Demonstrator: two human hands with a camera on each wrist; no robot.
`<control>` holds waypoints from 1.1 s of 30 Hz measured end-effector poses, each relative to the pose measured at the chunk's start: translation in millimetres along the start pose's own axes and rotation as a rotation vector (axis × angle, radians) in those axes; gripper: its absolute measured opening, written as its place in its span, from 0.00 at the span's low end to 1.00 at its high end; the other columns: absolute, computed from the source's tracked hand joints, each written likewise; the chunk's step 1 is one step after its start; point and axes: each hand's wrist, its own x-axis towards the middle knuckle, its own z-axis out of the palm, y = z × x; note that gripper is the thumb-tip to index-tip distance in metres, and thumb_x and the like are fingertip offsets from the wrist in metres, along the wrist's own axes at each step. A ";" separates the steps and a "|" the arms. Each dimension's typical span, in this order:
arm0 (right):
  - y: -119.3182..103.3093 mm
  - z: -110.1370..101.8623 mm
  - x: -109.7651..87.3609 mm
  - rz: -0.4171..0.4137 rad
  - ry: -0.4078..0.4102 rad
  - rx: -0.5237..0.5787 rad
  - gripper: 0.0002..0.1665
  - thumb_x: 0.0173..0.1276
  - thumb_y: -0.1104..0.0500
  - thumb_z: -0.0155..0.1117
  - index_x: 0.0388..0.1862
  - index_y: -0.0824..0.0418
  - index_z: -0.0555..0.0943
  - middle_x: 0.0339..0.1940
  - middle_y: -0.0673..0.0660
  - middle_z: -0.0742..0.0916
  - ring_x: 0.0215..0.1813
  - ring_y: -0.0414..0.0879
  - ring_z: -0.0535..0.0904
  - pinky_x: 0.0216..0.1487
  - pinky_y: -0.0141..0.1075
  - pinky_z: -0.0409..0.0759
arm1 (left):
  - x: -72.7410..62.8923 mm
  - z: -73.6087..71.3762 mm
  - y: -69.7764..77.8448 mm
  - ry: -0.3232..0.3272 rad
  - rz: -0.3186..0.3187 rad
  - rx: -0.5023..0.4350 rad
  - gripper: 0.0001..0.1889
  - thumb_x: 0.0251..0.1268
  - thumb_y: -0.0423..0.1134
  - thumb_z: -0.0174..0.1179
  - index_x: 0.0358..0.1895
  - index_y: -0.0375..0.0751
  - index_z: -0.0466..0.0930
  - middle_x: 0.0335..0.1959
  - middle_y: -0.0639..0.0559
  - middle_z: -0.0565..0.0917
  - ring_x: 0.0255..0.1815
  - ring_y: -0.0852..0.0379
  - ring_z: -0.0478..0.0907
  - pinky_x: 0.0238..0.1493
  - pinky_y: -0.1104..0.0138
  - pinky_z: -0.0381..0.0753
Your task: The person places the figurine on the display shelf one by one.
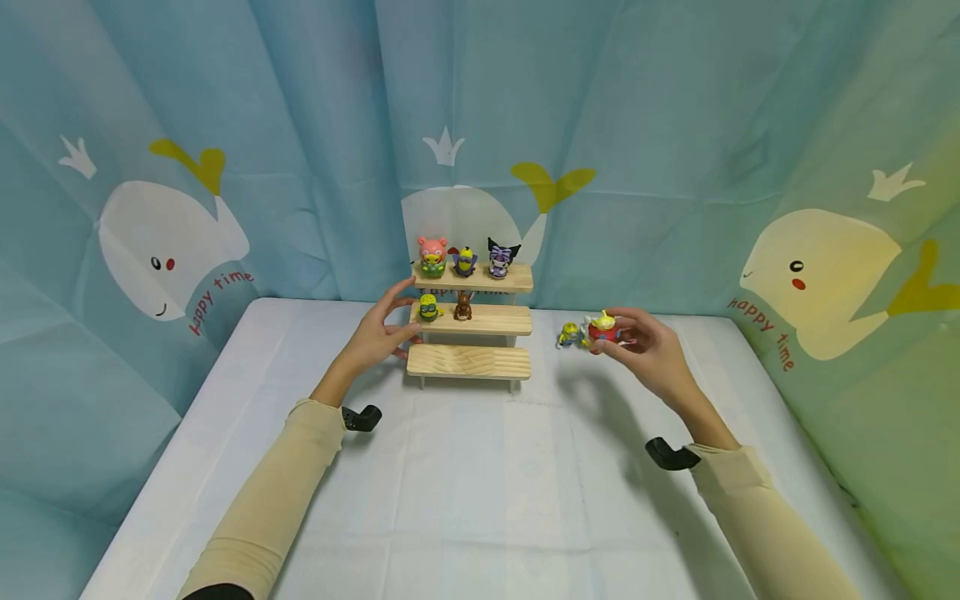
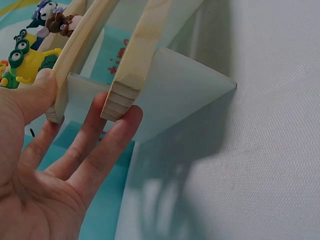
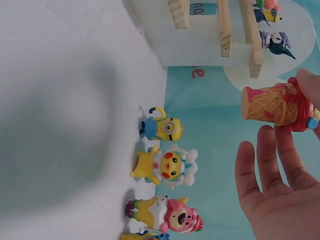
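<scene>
My right hand (image 1: 647,348) pinches a small toy figure (image 3: 272,104) with an ice-cream-cone base and a red body between thumb and fingers. In the head view its yellow-green head points up. It is raised over the table, right of a three-tier wooden shelf stand (image 1: 468,361). My left hand (image 1: 377,333) grips the stand's left end, thumb on the middle board and fingertips against the lower board's end grain (image 2: 121,100). On the top board stand a pink figure (image 1: 432,257), a winged yellow one (image 1: 464,262) and a purple-and-black one (image 1: 500,258). A goggled figure (image 1: 428,307) and a brown one (image 1: 463,306) occupy the middle board.
Right of the stand, several figures stand in a row on the white table (image 1: 480,500): a one-eyed yellow one (image 3: 167,128), a yellow one in a white hood (image 3: 170,166) and a pink bear (image 3: 182,216). A blue whale-print curtain (image 1: 637,125) hangs behind.
</scene>
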 end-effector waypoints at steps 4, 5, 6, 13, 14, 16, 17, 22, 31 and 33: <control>-1.6 0.5 0.2 -0.016 -0.001 -0.010 0.31 0.64 0.68 0.76 0.66 0.62 0.79 0.50 0.65 0.87 0.43 0.38 0.84 0.42 0.24 0.83 | 0.2 -0.3 -0.3 -0.001 0.005 -0.003 0.41 0.76 0.33 0.61 0.84 0.60 0.50 0.78 0.33 0.60 0.44 0.32 0.86 0.40 0.29 0.80; -1.7 1.0 1.0 -0.019 0.002 -0.007 0.31 0.64 0.68 0.76 0.66 0.63 0.79 0.50 0.65 0.87 0.43 0.39 0.84 0.41 0.24 0.82 | 0.2 -0.5 -0.5 -0.001 0.007 -0.003 0.41 0.76 0.33 0.61 0.84 0.60 0.50 0.78 0.33 0.60 0.43 0.32 0.86 0.40 0.28 0.79; -1.9 1.7 1.5 -0.023 0.003 -0.006 0.31 0.64 0.69 0.76 0.66 0.63 0.79 0.50 0.65 0.87 0.42 0.39 0.84 0.40 0.24 0.82 | 0.3 -0.5 -0.8 -0.001 0.006 -0.005 0.41 0.76 0.33 0.61 0.84 0.60 0.50 0.78 0.33 0.60 0.43 0.33 0.86 0.41 0.28 0.79; -8.5 11.5 9.1 -0.040 -0.007 0.016 0.32 0.62 0.69 0.77 0.65 0.64 0.79 0.49 0.65 0.88 0.41 0.42 0.85 0.43 0.25 0.83 | 0.0 -0.3 -0.5 0.011 -0.004 -0.008 0.41 0.76 0.31 0.61 0.84 0.61 0.51 0.77 0.37 0.62 0.42 0.34 0.86 0.40 0.28 0.79; -10.5 13.6 10.6 -0.042 -0.013 0.010 0.32 0.62 0.68 0.77 0.66 0.64 0.79 0.49 0.65 0.88 0.41 0.42 0.85 0.44 0.25 0.83 | 0.1 -0.2 -0.2 0.013 -0.005 -0.007 0.41 0.76 0.31 0.61 0.84 0.61 0.51 0.77 0.37 0.63 0.42 0.34 0.86 0.40 0.28 0.79; -15.7 18.1 13.5 -0.041 -0.023 0.002 0.32 0.63 0.68 0.77 0.66 0.64 0.78 0.50 0.64 0.88 0.43 0.42 0.85 0.45 0.25 0.84 | 0.2 0.1 0.3 0.015 -0.009 -0.005 0.41 0.76 0.31 0.61 0.84 0.61 0.52 0.77 0.37 0.63 0.41 0.35 0.87 0.40 0.28 0.79; -19.1 20.5 15.0 -0.045 -0.029 0.000 0.32 0.63 0.68 0.77 0.66 0.65 0.78 0.50 0.65 0.88 0.43 0.43 0.85 0.45 0.25 0.84 | 0.3 0.2 0.5 0.016 -0.011 -0.004 0.41 0.75 0.31 0.61 0.84 0.61 0.52 0.77 0.37 0.63 0.41 0.35 0.87 0.40 0.29 0.80; -46.5 33.8 22.5 -0.065 -0.051 0.024 0.30 0.64 0.72 0.74 0.65 0.71 0.77 0.49 0.71 0.87 0.43 0.51 0.85 0.43 0.26 0.85 | 0.7 0.2 1.0 0.020 -0.015 0.001 0.41 0.75 0.31 0.61 0.83 0.62 0.52 0.77 0.38 0.64 0.40 0.36 0.87 0.40 0.29 0.80; -82.0 58.8 38.7 -0.065 -0.068 0.046 0.28 0.66 0.72 0.72 0.64 0.73 0.77 0.49 0.72 0.86 0.45 0.60 0.84 0.47 0.31 0.85 | 0.3 -1.0 0.9 0.012 -0.027 -0.004 0.41 0.76 0.31 0.61 0.84 0.61 0.52 0.78 0.38 0.63 0.43 0.36 0.87 0.41 0.29 0.80; -83.9 64.3 42.3 -0.068 -0.071 0.061 0.28 0.66 0.72 0.72 0.64 0.73 0.76 0.49 0.73 0.86 0.46 0.63 0.84 0.46 0.31 0.84 | 0.3 -0.8 1.2 0.012 -0.029 -0.004 0.41 0.76 0.31 0.61 0.83 0.62 0.52 0.78 0.38 0.63 0.43 0.36 0.87 0.41 0.29 0.80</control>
